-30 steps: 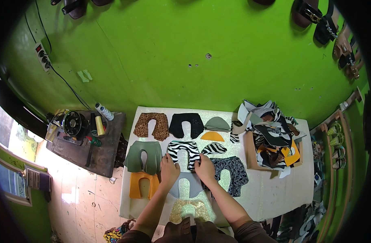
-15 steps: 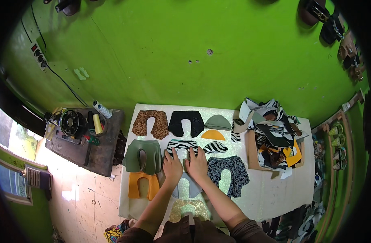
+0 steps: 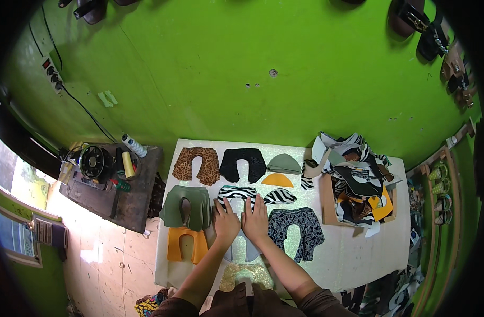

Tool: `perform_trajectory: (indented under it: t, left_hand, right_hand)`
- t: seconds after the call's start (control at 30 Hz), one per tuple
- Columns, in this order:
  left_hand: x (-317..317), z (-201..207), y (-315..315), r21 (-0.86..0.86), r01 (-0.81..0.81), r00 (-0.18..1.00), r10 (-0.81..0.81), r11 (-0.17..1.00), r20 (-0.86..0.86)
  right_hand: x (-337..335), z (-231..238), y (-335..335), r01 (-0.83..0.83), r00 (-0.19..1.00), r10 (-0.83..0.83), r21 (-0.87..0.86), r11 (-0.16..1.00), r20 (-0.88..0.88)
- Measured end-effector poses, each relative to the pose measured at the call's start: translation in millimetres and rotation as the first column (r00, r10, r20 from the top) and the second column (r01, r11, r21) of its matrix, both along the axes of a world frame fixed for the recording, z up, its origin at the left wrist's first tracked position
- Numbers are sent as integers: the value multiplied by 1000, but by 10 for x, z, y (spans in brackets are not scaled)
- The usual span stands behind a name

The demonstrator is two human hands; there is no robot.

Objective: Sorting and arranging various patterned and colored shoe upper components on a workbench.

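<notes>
My left hand point(image 3: 226, 222) lies palm down with its fingers stretched, the tips at the lower left edge of a zebra-striped cut piece point(image 3: 236, 194). Beside it, my right hand point(image 3: 256, 221) is also flat, its fingertips touching the right end of that striped piece. Neither hand grips anything. Under the wrists, a light grey U-shaped piece point(image 3: 251, 251) is partly hidden. A smaller striped piece point(image 3: 280, 196) sits to the right, above a black-and-grey patterned U-shaped piece point(image 3: 308, 232). Left of my hands are a folded olive piece point(image 3: 170, 208) and a mustard U-shaped piece point(image 3: 174, 246).
Leopard-print point(image 3: 182, 165) and black point(image 3: 230, 165) U-shaped pieces lie along the table's far side, with green point(image 3: 284, 164) and mustard point(image 3: 278, 180) half-rounds. A cardboard box point(image 3: 329, 203) overflows with scraps. A sewing machine point(image 3: 92, 162) stands at left; sandals point(image 3: 440, 185) hang at right.
My fingers have flattened and straightened, and the left fingertips have drawn slightly back toward me off the striped piece. The whole view has tilted a little.
</notes>
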State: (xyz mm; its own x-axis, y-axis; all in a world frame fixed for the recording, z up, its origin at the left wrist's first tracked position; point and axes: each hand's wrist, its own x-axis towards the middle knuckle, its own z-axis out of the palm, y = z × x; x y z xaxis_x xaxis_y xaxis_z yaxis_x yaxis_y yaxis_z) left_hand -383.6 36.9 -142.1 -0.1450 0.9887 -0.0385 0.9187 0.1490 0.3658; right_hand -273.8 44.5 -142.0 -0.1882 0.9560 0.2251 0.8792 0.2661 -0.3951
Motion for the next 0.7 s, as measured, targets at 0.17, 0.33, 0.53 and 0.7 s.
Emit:
perform_trajectory:
  t: [0.17, 0.33, 0.53, 0.7]
  left_hand:
    - [51, 222, -40, -25, -49, 995, 51, 998, 89]
    - [165, 446, -220, 125, 77, 996, -81, 989, 30]
    - [511, 604, -403, 158, 127, 988, -138, 979, 64]
    - [965, 549, -537, 178, 195, 970, -217, 965, 113]
  right_hand:
    - [27, 63, -14, 5, 999, -4, -43, 999, 35]
    - [249, 435, -50, -103, 995, 100, -171, 980, -23]
    - [705, 541, -274, -109, 989, 89, -175, 979, -116]
    - [1067, 543, -549, -155, 978, 130, -152, 976, -162]
